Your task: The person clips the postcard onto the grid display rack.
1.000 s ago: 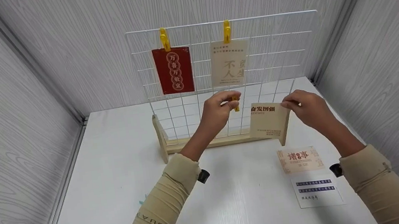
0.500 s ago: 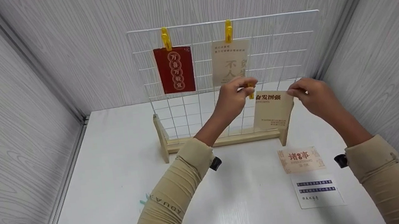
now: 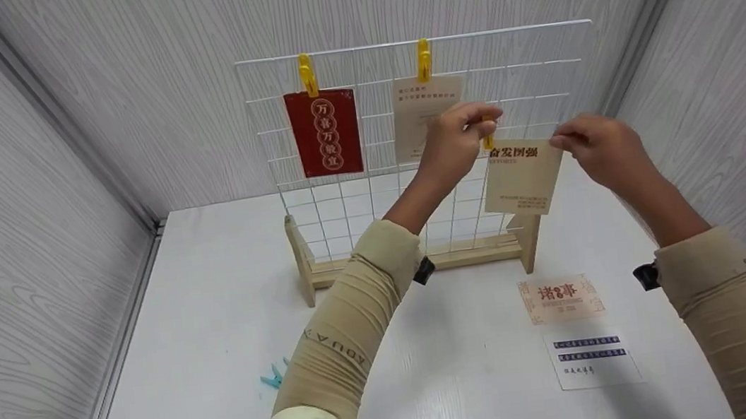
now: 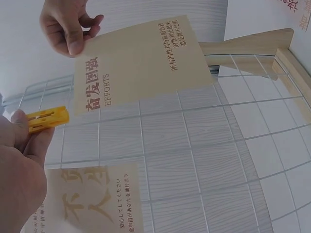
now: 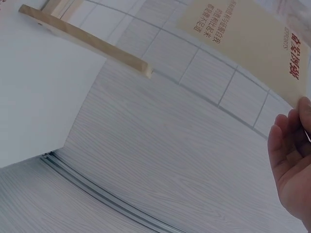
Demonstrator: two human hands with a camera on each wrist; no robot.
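Two cards hang on the white wire grid point(image 3: 360, 47) in the upper middle of the head view: a red card point(image 3: 328, 133) with a column of round-framed characters, under a yellow clip point(image 3: 307, 75), and, to its right, an off-white card point(image 3: 412, 119) under a second yellow clip point(image 3: 424, 61). The left hand point(image 3: 453, 139), right of centre, pinches a loose yellow clip point(image 3: 487, 133) between thumb and fingers and blocks the lower right of the off-white card. Further right, the right hand point(image 3: 600, 142) pinches the upper right corner of a beige card point(image 3: 522, 180) headed EFFORTS, which hangs slightly tilted before the right part of the grid and covers some of its wires. The loose clip is just beside the card's upper left corner; the left wrist view shows a narrow gap between them.

The grid stands on a wooden base point(image 3: 475, 257) at mid-frame, its front rail partly covered by the left sleeve point(image 3: 339, 342). On the white table point(image 3: 205, 294), at lower right, a pink card point(image 3: 562, 299) lies above a white card point(image 3: 596, 371) with two dark blue bars, both left of the right sleeve point(image 3: 742, 321). At lower left, teal clips point(image 3: 272, 376) peek out beside the left sleeve, which may hide more of them; their number is unclear.
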